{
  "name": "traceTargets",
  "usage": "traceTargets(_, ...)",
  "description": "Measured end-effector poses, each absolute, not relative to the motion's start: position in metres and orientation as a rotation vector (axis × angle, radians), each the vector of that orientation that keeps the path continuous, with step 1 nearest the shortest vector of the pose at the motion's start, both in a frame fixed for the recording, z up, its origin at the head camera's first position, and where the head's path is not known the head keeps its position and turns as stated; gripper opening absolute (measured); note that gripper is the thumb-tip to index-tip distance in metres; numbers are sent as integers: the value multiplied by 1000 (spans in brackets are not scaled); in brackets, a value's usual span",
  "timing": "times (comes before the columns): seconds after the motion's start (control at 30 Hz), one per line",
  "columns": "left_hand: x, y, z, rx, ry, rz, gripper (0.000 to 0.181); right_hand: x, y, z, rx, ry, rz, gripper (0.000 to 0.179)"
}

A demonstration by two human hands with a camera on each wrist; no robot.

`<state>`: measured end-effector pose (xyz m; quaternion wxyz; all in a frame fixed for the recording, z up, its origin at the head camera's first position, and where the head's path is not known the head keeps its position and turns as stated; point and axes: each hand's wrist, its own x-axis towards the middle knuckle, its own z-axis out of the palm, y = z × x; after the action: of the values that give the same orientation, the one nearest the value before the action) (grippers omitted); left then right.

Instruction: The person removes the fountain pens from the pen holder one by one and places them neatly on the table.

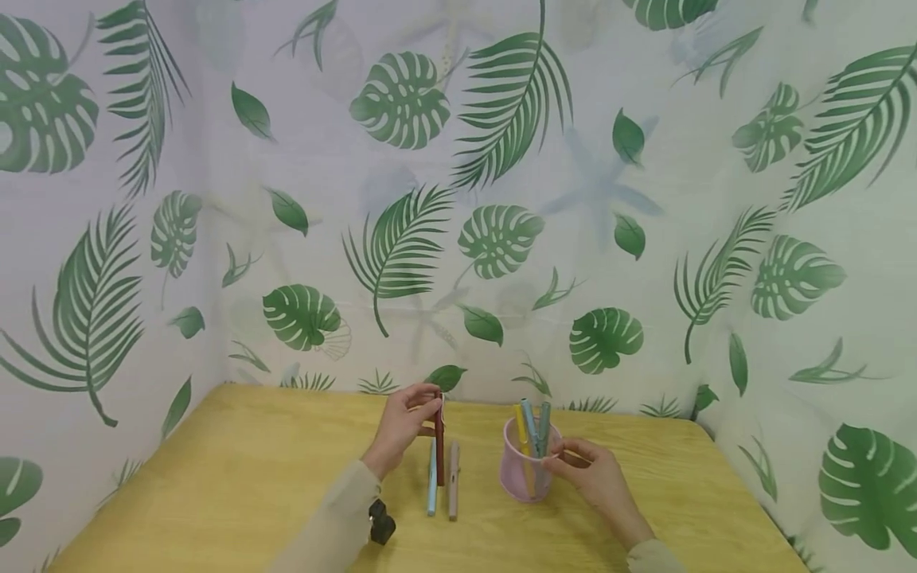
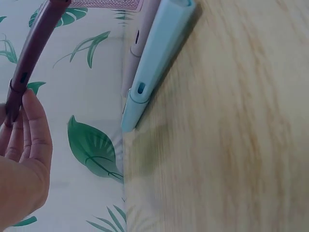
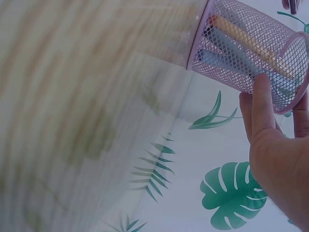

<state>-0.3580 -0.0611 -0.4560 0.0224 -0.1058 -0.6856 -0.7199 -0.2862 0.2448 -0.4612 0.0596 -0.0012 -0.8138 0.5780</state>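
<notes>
White fabric-like wall covering (image 1: 430, 171), printed with green leaves, on back and both sides. Below it, yellow wood-grain table (image 1: 236, 477). Beige sleeves (image 1: 333, 517) on both arms.

Left hand (image 1: 399, 426): thumb and fingertips close together, pinching a slim dark red pen (image 1: 440, 454) near its upper end. Pen near-upright, well left of the cup; whether its lower end touches the table, cannot tell.

Right hand (image 1: 591, 477): fingers curled at the rim of a pink cylindrical mesh cup (image 1: 514, 469), gripping its right side. Cup stands upright on the table. Inside, tops above the rim: a yellow pen (image 1: 521, 428), a light blue pen (image 1: 530, 420), a grey-green pen (image 1: 544, 426).

Small black device (image 1: 382, 525) at the left wrist.

Lying side by side, slightly apart, near the raised pen: a pale blue capped pen (image 1: 432, 489) and a taupe capped pen (image 1: 454, 481).

Markings: any lettering on the barrels too small to read.

View differences: left wrist view resolves an oval slot (image 2: 141, 88) in the pale blue barrel, not discernible from the head. Right wrist view shows one fingertip against the outer mesh, plus the cup's pens through it down towards the base; head view alone takes in both hands whole
</notes>
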Motion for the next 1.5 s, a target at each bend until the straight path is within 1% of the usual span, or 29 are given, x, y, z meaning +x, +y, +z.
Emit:
traceTargets(0.13, -358, -66, -455, -311, -2182, -2190, 29, -287, 245, -459, 24, -2473, 1727, 33)
traceTargets(0.43, -359, -73, -457, -162, -2272, -2195, 29, -289, 246, -461, 19, -2475, 1732, 31)
traceTargets(0.9, -360, -74, -468, -125, -2377, -2174, 28, -288, 246, -459, 18, -2489, 1740, 32)
traceTargets(1.13, -359, -74, -476, -66, -2419, -2178, 32, -286, 246, -460, 24, -2513, 1685, 32)
traceTargets(1.5, -360, -75, -484, -14, -2461, -2073, 25, -284, 246, -460, -2, -2505, 1713, 35)
